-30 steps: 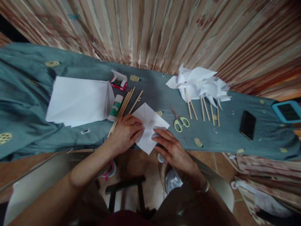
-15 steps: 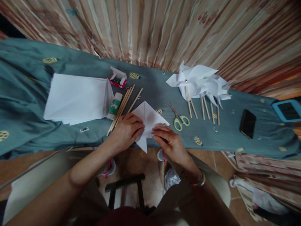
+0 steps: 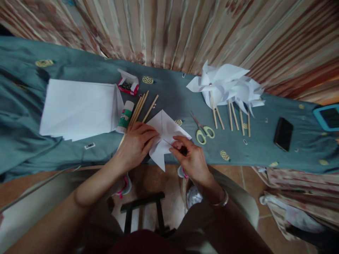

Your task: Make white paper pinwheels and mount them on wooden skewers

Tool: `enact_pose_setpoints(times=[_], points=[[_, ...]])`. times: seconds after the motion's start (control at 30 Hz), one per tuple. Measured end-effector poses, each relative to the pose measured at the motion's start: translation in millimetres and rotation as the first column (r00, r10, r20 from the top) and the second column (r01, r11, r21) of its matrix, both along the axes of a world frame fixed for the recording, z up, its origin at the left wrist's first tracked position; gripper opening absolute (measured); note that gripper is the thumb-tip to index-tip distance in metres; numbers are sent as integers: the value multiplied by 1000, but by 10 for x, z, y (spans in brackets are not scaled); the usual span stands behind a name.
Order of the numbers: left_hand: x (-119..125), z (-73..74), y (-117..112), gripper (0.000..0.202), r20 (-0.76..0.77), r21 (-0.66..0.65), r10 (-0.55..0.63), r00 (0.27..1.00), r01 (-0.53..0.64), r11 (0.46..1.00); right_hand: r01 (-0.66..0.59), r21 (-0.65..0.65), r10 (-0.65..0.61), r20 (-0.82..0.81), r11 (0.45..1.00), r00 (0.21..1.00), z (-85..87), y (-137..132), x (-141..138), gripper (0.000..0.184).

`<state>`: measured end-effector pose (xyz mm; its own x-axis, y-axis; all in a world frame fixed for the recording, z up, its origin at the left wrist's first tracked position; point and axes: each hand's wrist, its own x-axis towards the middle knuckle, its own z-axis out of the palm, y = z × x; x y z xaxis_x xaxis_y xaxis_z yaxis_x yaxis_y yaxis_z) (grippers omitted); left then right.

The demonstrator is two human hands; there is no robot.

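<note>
A white paper square [image 3: 165, 128] with slits cut in from its corners lies at the front edge of the cloth-covered table, turned corner-up. Closed over its left side, my left hand [image 3: 139, 141] holds the paper with thumb and fingers near the middle. My right hand [image 3: 192, 155] pinches it at the lower right, thumb and fingertips close to the centre, where a thin dark line shows. The lower right flap is partly hidden behind those fingers. Just right of the paper lie green-handled scissors [image 3: 202, 133].
Left of my hands are wooden sticks [image 3: 140, 104], a glue stick [image 3: 125, 116], an open red box of small dark pieces [image 3: 128, 83] and a stack of white paper [image 3: 78, 107]. Finished paper pinwheels [image 3: 224, 79] lie at the back right, with a black phone [image 3: 283, 134] beyond.
My right hand's fingertips have shifted slightly up and toward the paper's centre. A dark line now shows by them. My left hand stays on the paper; the view has shifted a little.
</note>
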<state>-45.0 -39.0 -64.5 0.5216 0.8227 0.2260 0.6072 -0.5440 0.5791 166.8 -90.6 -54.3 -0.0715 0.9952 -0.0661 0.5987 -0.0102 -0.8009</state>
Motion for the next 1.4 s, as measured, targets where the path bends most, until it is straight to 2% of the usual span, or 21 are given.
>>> enact_pose_setpoints(times=[0.27, 0.5, 0.9, 1.4], points=[[-19, -23, -45, 34, 15, 47, 5, 1000, -5, 999, 51, 22, -52, 7, 998, 999, 8, 0, -31, 30], [19, 32, -100, 32, -62, 9, 2, 998, -2, 1000, 64, 34, -64, 4, 997, 998, 10, 1, -38, 26], [53, 44, -129, 31, -91, -3, -11, 996, 10, 1000, 80, 19, -81, 37, 997, 996, 9, 46, -66, 25], [112, 16, -161, 28, -124, 87, -39, 991, 50, 995, 56, 29, -57, 63, 998, 996, 11, 46, -65, 25]])
